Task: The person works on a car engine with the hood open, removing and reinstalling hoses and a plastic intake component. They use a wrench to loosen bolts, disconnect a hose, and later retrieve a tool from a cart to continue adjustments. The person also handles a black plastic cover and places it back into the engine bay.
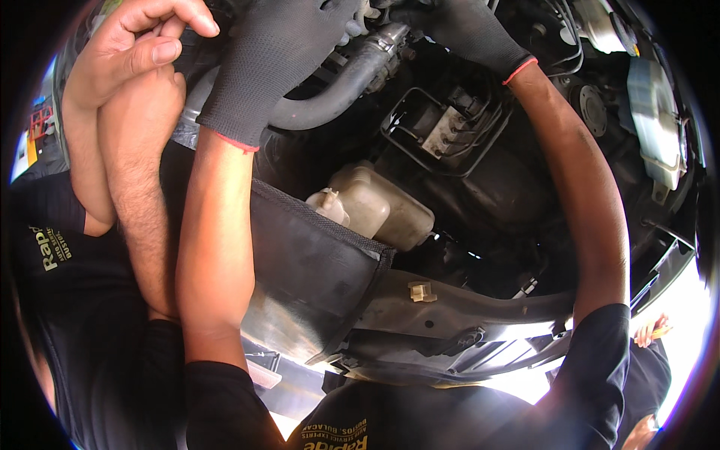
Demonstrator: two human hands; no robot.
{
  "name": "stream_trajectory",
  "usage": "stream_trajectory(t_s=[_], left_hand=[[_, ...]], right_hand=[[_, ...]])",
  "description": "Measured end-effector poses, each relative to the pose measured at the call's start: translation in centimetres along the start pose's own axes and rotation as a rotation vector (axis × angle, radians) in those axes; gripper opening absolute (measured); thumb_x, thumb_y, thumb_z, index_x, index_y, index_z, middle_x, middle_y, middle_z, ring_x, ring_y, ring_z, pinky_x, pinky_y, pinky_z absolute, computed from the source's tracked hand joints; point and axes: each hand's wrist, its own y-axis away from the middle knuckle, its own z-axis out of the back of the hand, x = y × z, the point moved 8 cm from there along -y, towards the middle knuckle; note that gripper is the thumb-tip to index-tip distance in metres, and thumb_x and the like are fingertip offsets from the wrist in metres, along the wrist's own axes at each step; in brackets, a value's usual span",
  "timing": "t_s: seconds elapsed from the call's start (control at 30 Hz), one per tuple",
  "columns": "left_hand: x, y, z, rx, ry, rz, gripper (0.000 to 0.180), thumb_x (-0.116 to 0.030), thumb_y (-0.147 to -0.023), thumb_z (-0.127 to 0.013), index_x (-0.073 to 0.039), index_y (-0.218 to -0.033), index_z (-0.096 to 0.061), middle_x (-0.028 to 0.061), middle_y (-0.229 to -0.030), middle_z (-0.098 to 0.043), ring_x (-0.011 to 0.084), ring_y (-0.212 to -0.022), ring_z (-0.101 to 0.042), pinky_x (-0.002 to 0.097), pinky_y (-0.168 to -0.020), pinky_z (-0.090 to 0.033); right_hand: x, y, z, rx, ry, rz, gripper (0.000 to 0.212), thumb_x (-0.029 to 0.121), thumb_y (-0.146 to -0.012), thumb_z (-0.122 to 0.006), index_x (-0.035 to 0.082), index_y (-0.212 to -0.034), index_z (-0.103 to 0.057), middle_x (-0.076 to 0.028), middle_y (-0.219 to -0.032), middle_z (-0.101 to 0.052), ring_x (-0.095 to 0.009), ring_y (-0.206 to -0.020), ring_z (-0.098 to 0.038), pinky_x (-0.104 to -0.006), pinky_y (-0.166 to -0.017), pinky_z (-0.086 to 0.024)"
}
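Observation:
Both my hands wear dark knit gloves with red cuffs and reach deep into a car's engine bay. My left hand (289,49) is at the top of the view, beside a thick dark hose (322,109) that curves below it. Its fingers run out of sight at the upper edge. Across from it, my right hand (469,30) comes in from the right, close to the hose's upper end and its metal clamp (388,36). The fingers of this hand are lost among dark engine parts. What either hand grips, if anything, is hidden.
A co-worker's bare hand (139,45) and forearms stand close at my left. Below the hose sit a yellowed plastic reservoir (367,202) and a metal valve block (446,133) with thin pipes. A black cover (307,262) drapes the fender. Another person's hand (651,330) shows far right.

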Motion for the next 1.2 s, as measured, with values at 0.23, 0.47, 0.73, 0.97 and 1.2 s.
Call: stream_trajectory(t_s=[0.23,0.47,0.73,0.97,1.2], left_hand=[[-1.0,0.5,-0.4,0.060,0.014,-0.059,0.027,-0.007,-0.102,-0.061,0.001,-0.125,-0.072,0.0223,-0.093,-0.075,0.0316,-0.083,-0.077,0.0420,-0.075,-0.057],[-1.0,0.7,-0.7,0.090,-0.028,-0.018,0.031,-0.007,-0.104,-0.059,0.000,-0.133,-0.069,0.0231,-0.096,-0.074,0.0334,-0.085,-0.076,0.0435,-0.079,-0.057],[0.2,0.5,-1.9,0.079,-0.034,-0.117,0.029,-0.006,-0.105,-0.059,-0.002,-0.133,-0.067,0.0247,-0.100,-0.073,0.0391,-0.091,-0.073,0.0443,-0.082,-0.056],[0.6,0.6,-2.9,0.110,-0.074,-0.181,0.030,-0.007,-0.104,-0.061,-0.001,-0.133,-0.066,0.0285,-0.098,-0.069,0.0439,-0.090,-0.071,0.0466,-0.079,-0.055],[0.2,0.9,-2.4,0.146,-0.185,-0.102,0.024,-0.010,-0.106,-0.058,0.001,-0.126,-0.067,0.0293,-0.092,-0.068,0.0447,-0.084,-0.070,0.0491,-0.075,-0.052]], right_hand=[[-0.8,0.7,-0.1,-0.068,0.299,-0.130,0.026,0.017,-0.090,-0.079,0.006,-0.113,-0.074,-0.019,-0.106,-0.072,-0.043,-0.100,-0.070,-0.0528,-0.088,-0.057],[0.7,-0.4,0.7,-0.053,0.261,0.109,0.021,0.019,-0.089,-0.078,0.008,-0.106,-0.074,-0.018,-0.100,-0.071,-0.041,-0.097,-0.071,-0.0535,-0.084,-0.055],[-0.3,0.7,-1.0,-0.075,0.332,0.006,0.029,0.027,-0.092,-0.076,0.014,-0.117,-0.079,-0.019,-0.101,-0.076,-0.043,-0.091,-0.073,-0.0521,-0.081,-0.058],[-0.7,1.1,-2.0,0.245,0.321,0.023,0.031,0.024,-0.090,-0.071,0.012,-0.116,-0.081,-0.021,-0.095,-0.076,-0.042,-0.086,-0.073,-0.0524,-0.079,-0.058],[-5.1,3.1,-2.2,-0.157,-0.218,-0.546,0.036,0.018,-0.091,-0.072,0.001,-0.123,-0.075,-0.015,-0.091,-0.078,-0.028,-0.079,-0.074,-0.0487,-0.078,-0.059]])
